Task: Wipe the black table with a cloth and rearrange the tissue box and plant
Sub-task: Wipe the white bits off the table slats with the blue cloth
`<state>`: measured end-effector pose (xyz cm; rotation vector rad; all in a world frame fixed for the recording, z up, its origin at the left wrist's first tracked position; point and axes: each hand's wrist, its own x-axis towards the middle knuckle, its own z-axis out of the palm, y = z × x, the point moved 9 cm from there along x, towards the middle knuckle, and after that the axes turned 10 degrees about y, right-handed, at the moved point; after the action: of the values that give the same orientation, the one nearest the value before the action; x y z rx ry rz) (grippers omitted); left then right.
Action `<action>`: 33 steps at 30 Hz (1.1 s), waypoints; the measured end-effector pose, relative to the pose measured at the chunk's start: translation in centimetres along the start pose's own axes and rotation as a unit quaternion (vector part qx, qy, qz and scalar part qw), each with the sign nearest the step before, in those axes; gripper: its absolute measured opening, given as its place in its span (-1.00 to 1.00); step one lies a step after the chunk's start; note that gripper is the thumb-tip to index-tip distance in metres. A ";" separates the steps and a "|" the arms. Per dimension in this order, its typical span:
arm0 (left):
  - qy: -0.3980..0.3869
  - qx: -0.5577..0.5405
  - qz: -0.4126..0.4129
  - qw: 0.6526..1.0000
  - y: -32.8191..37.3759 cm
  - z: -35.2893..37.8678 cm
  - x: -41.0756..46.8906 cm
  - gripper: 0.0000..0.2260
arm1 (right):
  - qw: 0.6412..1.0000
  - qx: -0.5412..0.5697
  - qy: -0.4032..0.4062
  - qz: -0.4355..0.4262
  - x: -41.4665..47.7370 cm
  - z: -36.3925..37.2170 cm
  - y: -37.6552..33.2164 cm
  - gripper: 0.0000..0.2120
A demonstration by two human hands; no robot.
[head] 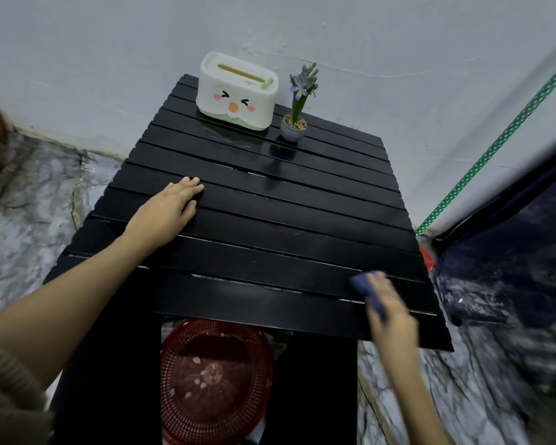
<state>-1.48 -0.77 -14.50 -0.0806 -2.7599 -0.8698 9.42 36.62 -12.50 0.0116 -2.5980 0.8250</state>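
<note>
Near the black table's (270, 220) front edge, her right hand (394, 313) gripped the soft, limp blue cloth (360, 282), bunched between its fingers, while the left hand (170, 208) lay flat, fingers together.

A pale grey-white painted wall (109, 59) meets a glossy grey marble-patterned floor (23, 220). A round red plastic mesh basket (215, 380) sits on the floor, and a green dotted strip (495, 146) runs diagonally at right.
</note>
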 end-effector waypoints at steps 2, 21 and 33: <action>0.002 0.001 0.001 1.000 0.0 0.0 0.1 -0.63 | 0.989 -0.063 0.061 0.121 2.4 -3.2 5.7 -0.51; -0.002 -0.019 0.004 1.000 -0.2 -0.2 0.1 -0.61 | 0.999 0.006 -0.040 0.028 0.9 2.8 -2.0 -0.56; -0.006 0.025 -0.019 0.999 -3.9 -2.6 -0.5 -0.61 | 0.992 0.034 -0.118 -0.041 11.2 21.8 -18.3 -0.58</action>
<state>-0.95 -5.50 -14.73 -0.0250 -2.8005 -0.8109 -6.81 10.76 -14.18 0.2493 -2.7650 0.9306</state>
